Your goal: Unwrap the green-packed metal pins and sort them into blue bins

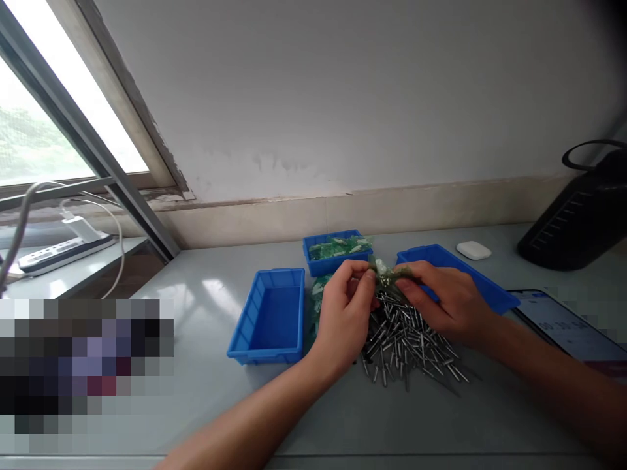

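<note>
Both hands meet above a pile of thin metal pieces (409,343). My left hand (346,313) pinches the left side of a small green translucent packet (385,277), fingers curled. On its right side, my right hand (448,297) grips the same packet between thumb and fingers. Small pale bits show in the middle of the packet; they are too small to name. More green packets (321,287) lie on the table, partly hidden behind my left hand. Another group of green packets (340,246) fills the blue bin (323,266) at the back.
An empty-looking blue bin (277,316) stands left of my left hand. Another blue bin (482,281) is partly behind my right hand. A white case (473,250), a phone (563,320) and a black bottle (580,212) are at the right. A power strip (66,253) lies far left.
</note>
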Available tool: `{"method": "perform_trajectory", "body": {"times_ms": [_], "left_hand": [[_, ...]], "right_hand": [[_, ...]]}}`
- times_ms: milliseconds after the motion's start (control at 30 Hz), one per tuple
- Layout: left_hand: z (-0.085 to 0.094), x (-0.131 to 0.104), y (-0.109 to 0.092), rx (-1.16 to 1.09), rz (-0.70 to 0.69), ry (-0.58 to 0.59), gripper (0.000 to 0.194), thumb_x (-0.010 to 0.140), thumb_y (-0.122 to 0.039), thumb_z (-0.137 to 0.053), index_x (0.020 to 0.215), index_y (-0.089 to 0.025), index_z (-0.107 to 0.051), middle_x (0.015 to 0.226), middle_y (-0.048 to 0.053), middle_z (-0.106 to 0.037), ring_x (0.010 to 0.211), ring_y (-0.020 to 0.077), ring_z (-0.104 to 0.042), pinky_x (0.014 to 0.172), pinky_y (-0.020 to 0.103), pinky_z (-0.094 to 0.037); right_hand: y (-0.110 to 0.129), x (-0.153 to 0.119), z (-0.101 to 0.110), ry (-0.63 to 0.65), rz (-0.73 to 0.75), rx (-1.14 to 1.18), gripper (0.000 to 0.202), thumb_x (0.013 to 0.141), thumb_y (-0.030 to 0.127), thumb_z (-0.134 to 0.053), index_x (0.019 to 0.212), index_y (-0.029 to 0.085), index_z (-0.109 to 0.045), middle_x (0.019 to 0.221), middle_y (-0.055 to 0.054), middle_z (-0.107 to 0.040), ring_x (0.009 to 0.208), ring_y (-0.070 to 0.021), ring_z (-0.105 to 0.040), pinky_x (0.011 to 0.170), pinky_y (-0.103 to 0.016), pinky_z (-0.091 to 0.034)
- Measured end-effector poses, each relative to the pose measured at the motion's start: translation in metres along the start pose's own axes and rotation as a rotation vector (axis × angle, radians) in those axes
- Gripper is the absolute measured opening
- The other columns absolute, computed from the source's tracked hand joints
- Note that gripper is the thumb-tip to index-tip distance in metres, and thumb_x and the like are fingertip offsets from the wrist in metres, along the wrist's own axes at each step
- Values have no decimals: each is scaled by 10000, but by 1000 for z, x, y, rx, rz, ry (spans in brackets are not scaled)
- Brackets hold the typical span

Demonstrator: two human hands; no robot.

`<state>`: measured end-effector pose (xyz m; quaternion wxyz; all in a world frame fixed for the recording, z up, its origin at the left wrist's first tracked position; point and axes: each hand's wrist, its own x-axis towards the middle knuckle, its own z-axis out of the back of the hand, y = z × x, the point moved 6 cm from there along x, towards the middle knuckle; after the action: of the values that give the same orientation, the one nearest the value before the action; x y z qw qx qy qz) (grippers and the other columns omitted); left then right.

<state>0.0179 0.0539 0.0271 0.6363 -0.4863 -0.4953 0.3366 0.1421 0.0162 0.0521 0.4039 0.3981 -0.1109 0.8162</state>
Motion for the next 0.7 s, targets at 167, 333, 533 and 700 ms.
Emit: {"method": "perform_trajectory", "body": {"times_ms": [167, 333, 533, 700], "left_hand": [[0, 0, 0, -17, 13, 8, 113, 871, -264, -455, 840, -170, -511, 635, -28, -477, 573, 85, -480, 565, 212, -416], [-1, -1, -1, -23, 8, 9, 114, 870, -265, -461, 830, -171, -513, 636, -30, -479, 569, 79, -474, 561, 201, -418], [0, -1, 1, -32, 10, 14, 120, 874, -271, -461, 843, -167, -512, 643, -30, -476, 575, 78, -479, 554, 194, -417], [0, -1, 0, -20, -1, 14, 119, 874, -269, -460, 835, -170, -513, 636, -32, -480, 564, 76, -481, 552, 196, -409]], "right_hand": [[1, 0, -1, 13, 10, -7, 134, 892, 231, -413, 905, 219, -546, 661, 10, -632, 509, -130, -569, 473, -251, -416], [1, 0, 1, 7, 4, 7, 130, 895, 217, -411, 928, 220, -536, 675, 14, -638, 520, -123, -576, 480, -240, -422], [3, 1, 0, 1, 39, 7, 136, 902, 211, -400, 905, 203, -536, 638, 14, -620, 477, -112, -545, 452, -233, -398], [3, 1, 2, -9, 34, 20, 136, 900, 212, -404, 937, 202, -535, 650, 15, -626, 493, -113, -558, 467, -234, -413]]}}
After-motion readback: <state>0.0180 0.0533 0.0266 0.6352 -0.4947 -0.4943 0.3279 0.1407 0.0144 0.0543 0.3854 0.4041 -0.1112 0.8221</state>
